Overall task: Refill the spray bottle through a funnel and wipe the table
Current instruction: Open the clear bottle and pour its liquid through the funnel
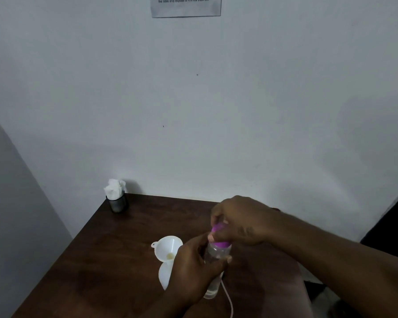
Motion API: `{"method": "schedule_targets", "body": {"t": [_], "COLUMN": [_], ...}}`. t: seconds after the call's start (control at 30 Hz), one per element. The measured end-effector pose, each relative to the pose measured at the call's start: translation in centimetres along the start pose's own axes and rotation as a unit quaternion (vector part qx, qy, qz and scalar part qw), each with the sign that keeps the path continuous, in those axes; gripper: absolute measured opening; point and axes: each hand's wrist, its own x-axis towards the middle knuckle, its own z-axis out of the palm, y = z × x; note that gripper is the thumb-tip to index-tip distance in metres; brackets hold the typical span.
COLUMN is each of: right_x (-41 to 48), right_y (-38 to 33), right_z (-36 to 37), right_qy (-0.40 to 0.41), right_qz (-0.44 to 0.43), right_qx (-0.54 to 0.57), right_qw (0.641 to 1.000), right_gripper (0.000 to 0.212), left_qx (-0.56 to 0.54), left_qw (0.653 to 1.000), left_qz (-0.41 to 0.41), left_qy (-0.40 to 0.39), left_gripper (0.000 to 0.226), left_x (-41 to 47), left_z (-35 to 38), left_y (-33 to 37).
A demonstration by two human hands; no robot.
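- Bottle: clear plastic spray bottle (217, 250) with purple cap (219, 244), near-upright over the front-middle of the dark brown wooden table (124, 260); can't tell if its base touches the top.
- Left hand (193, 265): fingers curled round the clear body, fingertips (228, 259) showing on its right side.
- Right hand (241, 221): above it, thumb and fingers pinching the purple spray head from the top.
- White plastic funnel (168, 246): just left of the bottle, wide mouth up, sitting on a white rounded object (164, 275) partly hidden by the left hand.
- Dark cylindrical holder (117, 204) with white tissues (114, 188): far-left table corner, against the wall.
- Thin pale cord (229, 299): runs from beside the bottle base towards the near edge.
- Printed paper notice (186, 6): on the wall, top centre.
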Motion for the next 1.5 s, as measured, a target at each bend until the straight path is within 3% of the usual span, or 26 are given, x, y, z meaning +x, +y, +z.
{"method": "schedule_targets", "body": {"t": [0.13,0.23,0.33,0.5,0.7,0.83,0.93,1.13,1.5], "right_x": [-0.3,-0.1,0.2,0.4,0.5,0.4,-0.4,-2.7,-1.0], "right_y": [0.0,0.2,0.1,-0.6,-0.3,1.4,3.6,7.6,10.1], "right_z": [-1.3,-1.1,-0.2,0.2,-0.5,-0.1,1.4,9.5,25.6], "right_qy": [-0.086,-0.016,0.010,-0.009,-0.036,-0.018,0.004,0.116,0.185], "right_qz": [-0.068,-0.022,0.038,0.030,-0.015,-0.010,0.012,0.110,0.265], "right_qx": [0.079,0.080,0.002,-0.005,0.015,0.104,0.239,0.458,0.486], "right_qw": [0.991,0.996,0.999,1.000,0.999,0.994,0.971,0.875,0.812], "right_gripper": [0.035,0.034,0.048,0.033,0.040,0.041,0.041,0.043,0.074], "left_qx": [0.011,0.006,0.000,0.005,-0.002,-0.014,-0.014,-0.022,-0.030], "left_qw": [1.000,1.000,1.000,1.000,1.000,1.000,1.000,1.000,0.998], "left_qz": [-0.006,-0.005,-0.008,-0.004,-0.006,-0.019,-0.015,-0.004,-0.021], "left_qy": [0.012,0.001,0.003,-0.006,-0.011,-0.013,-0.008,-0.005,-0.041], "left_gripper": [0.033,0.037,0.040,0.033,0.035,0.040,0.041,0.045,0.044], "left_x": [-0.1,0.1,0.2,0.3,0.2,0.1,0.0,-0.8,-2.8], "left_z": [-0.2,-0.4,-0.3,-0.3,-0.4,-0.5,-0.6,-0.8,-0.5], "left_y": [-0.4,-0.7,-0.7,-0.8,-1.2,-1.5,-1.7,-1.8,-3.2]}}
